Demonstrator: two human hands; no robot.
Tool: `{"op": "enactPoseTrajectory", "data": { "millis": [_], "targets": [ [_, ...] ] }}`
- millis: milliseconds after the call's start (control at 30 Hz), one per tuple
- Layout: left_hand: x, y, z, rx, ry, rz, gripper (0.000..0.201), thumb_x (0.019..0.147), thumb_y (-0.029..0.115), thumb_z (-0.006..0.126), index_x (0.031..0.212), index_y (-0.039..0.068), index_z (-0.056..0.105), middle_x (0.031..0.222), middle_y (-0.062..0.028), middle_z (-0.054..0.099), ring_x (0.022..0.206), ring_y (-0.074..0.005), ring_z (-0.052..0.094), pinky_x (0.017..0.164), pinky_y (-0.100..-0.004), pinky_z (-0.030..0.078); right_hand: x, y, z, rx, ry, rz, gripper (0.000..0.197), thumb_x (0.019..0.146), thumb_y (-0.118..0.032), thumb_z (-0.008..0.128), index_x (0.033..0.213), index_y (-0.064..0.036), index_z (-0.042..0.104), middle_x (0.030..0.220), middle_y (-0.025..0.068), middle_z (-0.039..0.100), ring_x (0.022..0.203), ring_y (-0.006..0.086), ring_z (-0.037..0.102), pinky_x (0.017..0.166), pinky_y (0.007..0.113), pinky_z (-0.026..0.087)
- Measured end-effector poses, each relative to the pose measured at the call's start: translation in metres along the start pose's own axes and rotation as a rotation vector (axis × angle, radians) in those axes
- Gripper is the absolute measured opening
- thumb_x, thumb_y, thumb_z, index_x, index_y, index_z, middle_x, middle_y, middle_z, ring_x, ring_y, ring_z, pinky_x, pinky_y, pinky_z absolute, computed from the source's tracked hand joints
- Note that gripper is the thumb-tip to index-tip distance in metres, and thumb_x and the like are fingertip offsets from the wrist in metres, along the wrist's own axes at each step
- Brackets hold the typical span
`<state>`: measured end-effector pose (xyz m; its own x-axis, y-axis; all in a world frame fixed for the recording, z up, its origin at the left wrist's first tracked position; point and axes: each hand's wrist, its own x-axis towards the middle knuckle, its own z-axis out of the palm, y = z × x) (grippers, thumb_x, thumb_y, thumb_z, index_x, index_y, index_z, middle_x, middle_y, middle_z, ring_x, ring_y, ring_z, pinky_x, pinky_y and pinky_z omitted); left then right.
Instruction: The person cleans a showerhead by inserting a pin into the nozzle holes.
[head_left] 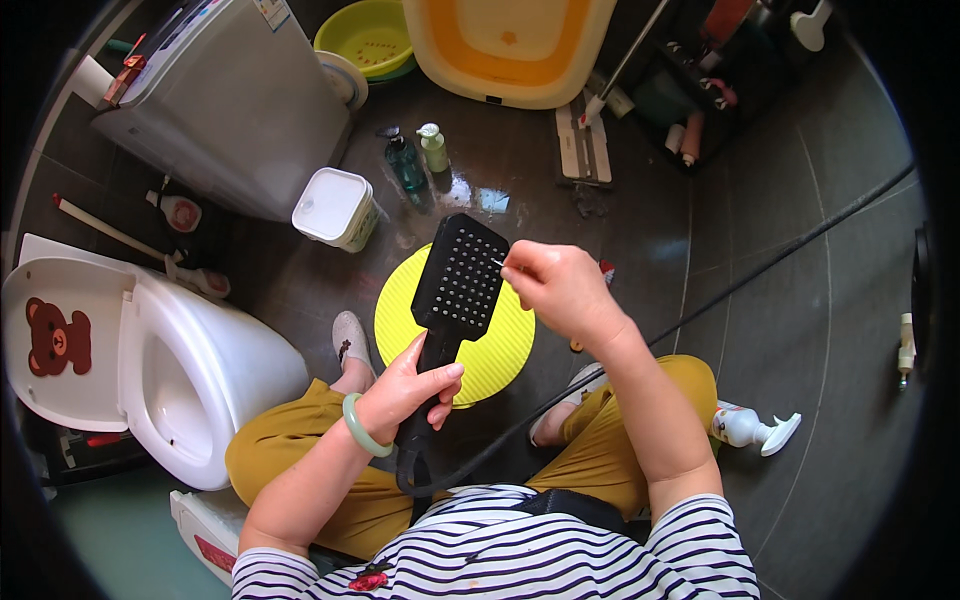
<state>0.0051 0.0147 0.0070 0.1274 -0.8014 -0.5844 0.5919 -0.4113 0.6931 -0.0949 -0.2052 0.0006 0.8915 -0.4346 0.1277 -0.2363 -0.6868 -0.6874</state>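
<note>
A black square shower head (460, 275) with rows of small pale nozzles is held up in front of me, its face toward me. My left hand (410, 390) is wrapped round its handle, with a pale green bangle on the wrist. From the lower end of the handle a black hose (740, 275) runs up to the right. At the right edge of the nozzle face, my right hand (558, 285) pinches a thin, pale, pin-like piece (497, 262), its tip at the nozzles. Beneath the shower head is a round yellow ribbed disc (495, 370).
A white toilet (220, 370) stands left, lid up. Beyond are a white lidded bucket (333, 208), two pump bottles (402, 160) and a grey appliance (230, 110). A folded tub (505, 50) and flat mop (583, 145) are at the back. A spray bottle (745, 428) lies by my right knee.
</note>
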Motion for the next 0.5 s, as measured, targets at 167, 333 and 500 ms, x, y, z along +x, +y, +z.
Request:
{"op": "enactPoseTrajectory", "data": {
  "millis": [167,333,500],
  "targets": [
    [0.000,-0.005,0.001,0.066,0.006,-0.044,0.036,0.094,0.018,0.062,0.117,0.011,0.036,0.072,-0.0049,0.049,0.049,-0.0132,0.049,0.050,-0.0281,0.046,0.012,0.008,-0.005,-0.113,-0.011,-0.085,0.013,0.085,-0.018,0.065,0.085,-0.0046,0.066,0.070,0.0142,0.065,0.066,0.0320,0.065,0.061,0.039,0.051],
    [0.001,-0.001,-0.001,0.022,-0.007,-0.003,0.036,0.095,0.018,0.061,0.120,0.011,0.035,0.072,-0.0053,0.049,0.049,-0.0130,0.048,0.050,-0.0288,0.046,0.007,0.001,-0.007,0.277,-0.182,0.230,0.018,0.092,-0.018,0.062,0.087,-0.0004,0.065,0.060,0.0039,0.059,0.054,0.0097,0.057,0.053,0.026,0.045],
    [0.002,-0.006,-0.004,-0.028,-0.071,0.014,0.032,0.097,0.021,0.058,0.118,0.011,0.037,0.073,-0.0049,0.048,0.049,-0.0123,0.047,0.050,-0.0288,0.046,-0.002,-0.011,-0.017,-0.081,0.013,-0.036,0.013,0.087,-0.017,0.064,0.087,-0.0037,0.066,0.069,0.0116,0.066,0.064,0.0274,0.065,0.060,0.036,0.050]
  ]
}}
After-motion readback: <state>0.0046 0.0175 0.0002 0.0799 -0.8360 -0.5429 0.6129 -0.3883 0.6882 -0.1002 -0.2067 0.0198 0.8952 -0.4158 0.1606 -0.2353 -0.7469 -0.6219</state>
